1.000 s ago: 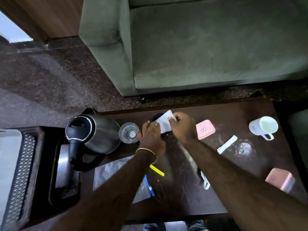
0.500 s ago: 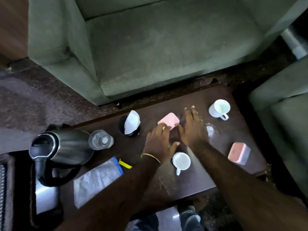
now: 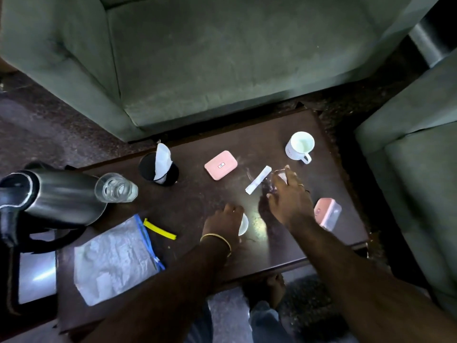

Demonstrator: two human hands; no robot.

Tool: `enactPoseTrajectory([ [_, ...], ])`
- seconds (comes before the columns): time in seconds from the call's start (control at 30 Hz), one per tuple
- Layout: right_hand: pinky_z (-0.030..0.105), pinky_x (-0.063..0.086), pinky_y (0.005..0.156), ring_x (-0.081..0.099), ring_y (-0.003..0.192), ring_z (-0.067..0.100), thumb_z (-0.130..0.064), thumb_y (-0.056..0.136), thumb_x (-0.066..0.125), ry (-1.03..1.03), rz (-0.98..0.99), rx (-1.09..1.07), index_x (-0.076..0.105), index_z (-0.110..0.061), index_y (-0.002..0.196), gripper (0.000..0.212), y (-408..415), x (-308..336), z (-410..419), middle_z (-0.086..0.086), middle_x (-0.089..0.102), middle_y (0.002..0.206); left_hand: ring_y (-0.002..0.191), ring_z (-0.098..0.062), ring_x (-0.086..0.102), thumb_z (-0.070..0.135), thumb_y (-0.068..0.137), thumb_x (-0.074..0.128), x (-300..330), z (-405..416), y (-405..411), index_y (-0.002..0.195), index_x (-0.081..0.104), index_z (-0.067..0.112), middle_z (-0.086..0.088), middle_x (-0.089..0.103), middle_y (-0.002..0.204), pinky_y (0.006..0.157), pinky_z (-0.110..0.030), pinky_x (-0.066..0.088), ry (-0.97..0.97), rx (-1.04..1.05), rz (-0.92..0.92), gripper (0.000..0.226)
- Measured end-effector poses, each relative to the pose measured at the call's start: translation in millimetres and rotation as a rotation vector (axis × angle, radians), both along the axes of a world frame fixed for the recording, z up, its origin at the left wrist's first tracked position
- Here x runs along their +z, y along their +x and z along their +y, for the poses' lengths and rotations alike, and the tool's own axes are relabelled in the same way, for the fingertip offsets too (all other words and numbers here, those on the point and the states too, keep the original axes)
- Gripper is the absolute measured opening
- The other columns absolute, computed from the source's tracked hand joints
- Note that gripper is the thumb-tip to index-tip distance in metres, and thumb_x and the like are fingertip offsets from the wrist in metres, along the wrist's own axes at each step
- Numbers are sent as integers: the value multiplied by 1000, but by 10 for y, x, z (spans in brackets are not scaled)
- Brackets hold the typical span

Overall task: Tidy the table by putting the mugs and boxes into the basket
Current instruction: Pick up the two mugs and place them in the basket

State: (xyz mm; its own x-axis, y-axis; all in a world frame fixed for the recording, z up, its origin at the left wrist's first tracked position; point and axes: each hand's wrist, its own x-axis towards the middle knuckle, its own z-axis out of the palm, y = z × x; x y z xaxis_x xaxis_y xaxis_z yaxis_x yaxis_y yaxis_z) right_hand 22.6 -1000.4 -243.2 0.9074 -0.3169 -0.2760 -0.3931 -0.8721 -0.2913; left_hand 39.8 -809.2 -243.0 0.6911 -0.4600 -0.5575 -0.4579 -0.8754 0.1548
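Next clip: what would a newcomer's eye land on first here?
Probably the two bare hands mid-table: the left hand covers a white mug near the front edge, while the right hand reaches over a clear glass. Around them sit a flat pink box and another white mug toward the sofa.

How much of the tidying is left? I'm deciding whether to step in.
Nothing looks put away; no basket is in view. The left hand covers the near white mug; the right hand reaches over a clear glass. Left: the far white mug, flat pink box and pink box on the table.
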Motion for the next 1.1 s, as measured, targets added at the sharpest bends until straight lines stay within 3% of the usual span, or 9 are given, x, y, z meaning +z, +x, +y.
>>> enactPoseTrajectory([
  [0.1,45,42,105,45,135,36,-25,84,62,-29,-32,58,58,-26,129,46,-82,-2,-111,13,41,153,100,-32,61,30,74,70,15,-31,-12,127,42,25,-4,44,131,76,-43,53,-28,42,4,60],
  [0.27,43,43,100,47,133,31,-24,85,59,-137,31,119,48,-35,138,55,151,162,-495,3,35,156,99,-32,62,32,74,69,142,-183,160,127,45,23,-4,46,126,77,-43,56,-39,43,14,59],
  [0.43,42,46,98,51,122,32,-22,86,59,-227,11,138,53,-27,132,46,656,266,-872,5,46,145,96,-34,64,35,75,65,280,-463,525,127,45,19,-8,49,125,75,-43,56,-138,75,-65,59],
  [0.53,48,41,106,37,138,32,-22,80,67,-178,12,111,46,-34,137,63,919,224,-986,4,32,155,94,-34,64,38,76,68,281,-598,753,122,51,16,-10,52,120,74,-42,56,-158,66,-98,53],
  [0.6,53,33,110,22,147,34,-28,75,72,-57,158,72,34,-45,143,80,1057,177,-1058,1,12,163,95,-34,64,37,76,70,253,-649,870,122,51,15,-11,51,119,78,-45,56,-161,55,-97,54],
  [0.63,53,33,111,23,147,36,-28,74,73,-9,237,57,32,-47,144,83,1105,145,-1098,0,9,164,95,-34,64,36,74,71,239,-664,911,122,52,15,-11,51,119,79,-45,56,-162,55,-98,55],
  [0.8,45,46,105,48,127,40,-20,77,71,56,234,57,44,-40,138,69,1178,33,-1211,10,39,144,95,-34,64,36,68,74,179,-667,1009,125,49,18,-10,52,117,78,-43,56,-199,88,-112,64],
  [0.9,43,50,99,53,118,41,-19,72,74,54,224,71,48,-37,134,70,1171,123,-1200,12,43,133,95,-34,63,36,66,75,194,-631,1044,126,48,17,-10,52,118,79,-41,55,-205,106,-103,68],
  [1.1,43,51,96,58,112,38,-36,65,78,120,175,29,47,-41,130,72,980,513,-880,12,46,125,97,-30,61,40,64,75,572,-422,1053,120,52,18,-7,49,122,76,-35,49,-204,147,-98,64],
])
